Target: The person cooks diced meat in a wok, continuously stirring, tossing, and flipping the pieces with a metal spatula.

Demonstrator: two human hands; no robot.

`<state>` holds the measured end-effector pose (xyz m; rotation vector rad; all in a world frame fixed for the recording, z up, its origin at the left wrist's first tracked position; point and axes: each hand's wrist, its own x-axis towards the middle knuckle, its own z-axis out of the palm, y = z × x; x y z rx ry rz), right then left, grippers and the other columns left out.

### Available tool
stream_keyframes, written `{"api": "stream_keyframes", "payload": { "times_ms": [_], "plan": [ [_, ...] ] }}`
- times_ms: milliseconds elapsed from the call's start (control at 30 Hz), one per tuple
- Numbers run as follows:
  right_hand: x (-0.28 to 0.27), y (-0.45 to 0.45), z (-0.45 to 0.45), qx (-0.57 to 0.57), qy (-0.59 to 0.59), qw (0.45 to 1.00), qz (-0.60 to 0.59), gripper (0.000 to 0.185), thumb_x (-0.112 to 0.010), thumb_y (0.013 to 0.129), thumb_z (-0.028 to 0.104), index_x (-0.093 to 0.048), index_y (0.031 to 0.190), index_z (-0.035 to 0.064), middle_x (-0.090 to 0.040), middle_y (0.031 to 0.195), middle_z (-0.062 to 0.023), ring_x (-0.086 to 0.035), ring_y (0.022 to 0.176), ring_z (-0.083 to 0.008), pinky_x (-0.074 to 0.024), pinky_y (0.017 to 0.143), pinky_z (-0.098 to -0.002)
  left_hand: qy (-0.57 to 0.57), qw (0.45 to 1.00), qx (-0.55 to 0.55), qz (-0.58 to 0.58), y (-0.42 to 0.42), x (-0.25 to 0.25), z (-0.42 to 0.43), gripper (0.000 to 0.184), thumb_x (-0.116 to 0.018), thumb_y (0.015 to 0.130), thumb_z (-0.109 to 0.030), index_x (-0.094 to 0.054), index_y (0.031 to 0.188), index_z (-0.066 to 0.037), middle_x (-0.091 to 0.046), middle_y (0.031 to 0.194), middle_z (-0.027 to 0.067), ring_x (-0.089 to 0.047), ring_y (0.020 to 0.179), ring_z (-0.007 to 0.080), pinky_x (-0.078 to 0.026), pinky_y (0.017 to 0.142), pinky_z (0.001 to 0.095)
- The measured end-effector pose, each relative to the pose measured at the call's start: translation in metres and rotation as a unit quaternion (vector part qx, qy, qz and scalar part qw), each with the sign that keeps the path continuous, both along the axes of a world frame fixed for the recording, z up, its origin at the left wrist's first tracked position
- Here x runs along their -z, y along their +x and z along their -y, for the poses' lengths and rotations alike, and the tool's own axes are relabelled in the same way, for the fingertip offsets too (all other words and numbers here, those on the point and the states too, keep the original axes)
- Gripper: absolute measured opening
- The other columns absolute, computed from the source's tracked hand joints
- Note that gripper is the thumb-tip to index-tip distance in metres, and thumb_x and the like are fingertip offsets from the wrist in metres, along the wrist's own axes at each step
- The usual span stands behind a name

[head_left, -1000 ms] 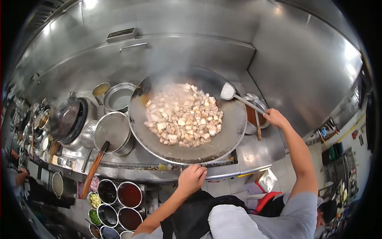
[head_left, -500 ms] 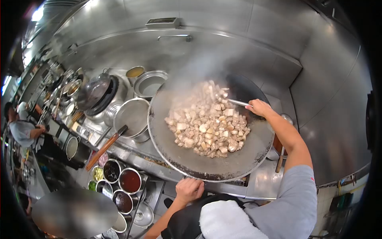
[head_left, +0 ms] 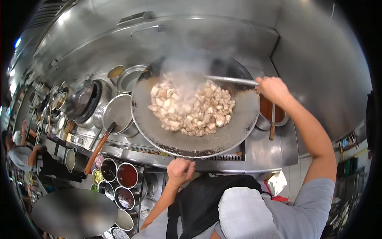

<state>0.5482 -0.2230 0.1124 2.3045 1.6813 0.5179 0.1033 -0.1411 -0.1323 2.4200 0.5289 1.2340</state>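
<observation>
A large steel wok point(head_left: 159, 133) holds a heap of pale, chopped meat pieces point(head_left: 187, 109), with steam rising over the far side. My right hand point(head_left: 273, 91) is closed around the metal handle of a long-handled wok utensil point(head_left: 232, 80). That handle reaches left across the wok, and steam and meat hide its working end. Just below the wok's near rim, my left hand point(head_left: 180, 171) has its fingers curled in. Whatever it may grip there is hidden.
Right of the wok sits a pot of reddish-brown liquid point(head_left: 266, 107) with a wooden-handled tool in it. To the left stand metal pots point(head_left: 119, 113) and a wooden-handled tool point(head_left: 97, 151). Several sauce containers point(head_left: 127, 175) line the lower left. A person point(head_left: 24, 155) stands far left.
My right hand has swung the utensil, its handle now lying nearly level across the far part of the wok. The meat heap has shifted. My view has turned, and the left hand remains by the near rim.
</observation>
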Motion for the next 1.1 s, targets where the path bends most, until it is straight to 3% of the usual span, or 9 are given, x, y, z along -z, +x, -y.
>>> {"api": "stream_keyframes", "payload": {
  "times_ms": [167,300,400,533,600,833,867,1033,1100],
  "plan": [
    [-0.022,0.048,0.056,0.113,0.0,0.991,-0.066,0.037,-0.067,0.106,0.044,-0.074,0.108,0.007,-0.079,0.097,-0.0177,-0.077,0.094,-0.0399,-0.0604,0.086,-0.0539,-0.006,1.0,-0.004,0.002,0.003,0.005,0.0,0.019,-0.086,0.082,-0.014,-0.068,0.076,-0.014,-0.057,0.064,0.0021,-0.059,0.057,0.0257,-0.044,0.055,0.0399],
    [0.017,0.12,0.031,0.134,-0.052,0.989,-0.022,0.046,-0.068,0.103,0.051,-0.078,0.108,0.0059,-0.079,0.099,-0.0183,-0.077,0.1,-0.0405,-0.0604,0.088,-0.0535,0.03,0.999,-0.039,0.001,0.009,0.01,-0.002,0.019,-0.086,0.082,-0.016,-0.068,0.075,-0.015,-0.059,0.065,0.0022,-0.06,0.057,0.0251,-0.044,0.054,0.0396],
    [0.059,0.145,-0.042,0.105,-0.101,0.986,-0.086,0.048,-0.068,0.103,0.053,-0.078,0.112,0.0064,-0.079,0.102,-0.0181,-0.076,0.104,-0.0412,-0.0604,0.091,-0.0536,0.023,0.998,-0.046,-0.024,0.009,0.007,-0.003,0.019,-0.085,0.082,-0.016,-0.068,0.075,-0.015,-0.06,0.065,0.0027,-0.059,0.057,0.0252,-0.043,0.054,0.0393],
    [0.117,0.12,-0.153,-0.032,-0.071,0.985,-0.153,0.049,-0.067,0.103,0.056,-0.079,0.113,0.0101,-0.079,0.101,-0.0174,-0.076,0.104,-0.0412,-0.06,0.092,-0.0529,0.01,0.998,-0.062,-0.009,0.013,0.01,-0.004,0.017,-0.084,0.075,-0.011,-0.066,0.073,-0.012,-0.058,0.063,0.0041,-0.056,0.054,0.0262,-0.041,0.052,0.0394],
    [0.131,0.085,-0.191,-0.07,-0.12,0.977,-0.163,0.048,-0.065,0.104,0.056,-0.078,0.112,0.0105,-0.08,0.1,-0.0164,-0.077,0.102,-0.0403,-0.0606,0.091,-0.0514,0.009,0.997,-0.071,-0.005,0.016,0.008,-0.005,0.017,-0.083,0.075,-0.011,-0.067,0.073,-0.012,-0.058,0.063,0.004,-0.057,0.053,0.026,-0.042,0.052,0.039],
    [0.08,-0.001,-0.161,-0.099,-0.165,0.979,-0.065,0.045,-0.063,0.106,0.053,-0.076,0.113,0.0108,-0.08,0.096,-0.013,-0.078,0.096,-0.0361,-0.0613,0.085,-0.0497,0.034,0.999,-0.027,-0.009,0.005,0.004,-0.007,0.025,-0.085,0.083,-0.016,-0.062,0.071,-0.015,-0.055,0.063,0.0016,-0.057,0.056,0.0236,-0.042,0.053,0.038],
    [0.069,-0.012,-0.149,-0.094,-0.174,0.978,-0.059,0.044,-0.064,0.106,0.053,-0.076,0.113,0.0107,-0.08,0.095,-0.0131,-0.078,0.095,-0.0358,-0.0614,0.084,-0.0497,0.026,1.0,-0.004,-0.009,0.003,0.001,-0.007,0.024,-0.085,0.082,-0.013,-0.063,0.073,-0.013,-0.057,0.065,0.0045,-0.057,0.057,0.0267,-0.041,0.054,0.0397],
    [0.028,-0.075,-0.065,-0.081,-0.116,0.989,-0.032,0.037,-0.069,0.103,0.044,-0.074,0.111,0.0081,-0.078,0.088,-0.0142,-0.078,0.088,-0.0369,-0.0603,0.078,-0.05,0.018,0.993,0.112,-0.038,-0.014,-0.001,-0.016,0.021,-0.083,0.089,-0.02,-0.065,0.081,-0.014,-0.06,0.077,0.0024,-0.063,0.071,0.0245,-0.046,0.061,0.0399],
    [0.009,-0.114,-0.029,-0.046,-0.124,0.991,-0.033,0.028,-0.07,0.103,0.033,-0.071,0.111,0.0066,-0.078,0.09,-0.0152,-0.077,0.087,-0.0373,-0.0596,0.077,-0.0507,0.005,0.988,0.148,-0.045,-0.019,-0.007,-0.019,0.02,-0.082,0.09,-0.021,-0.065,0.084,-0.013,-0.061,0.08,0.003,-0.064,0.074,0.0253,-0.047,0.063,0.0403]
  ]
}}
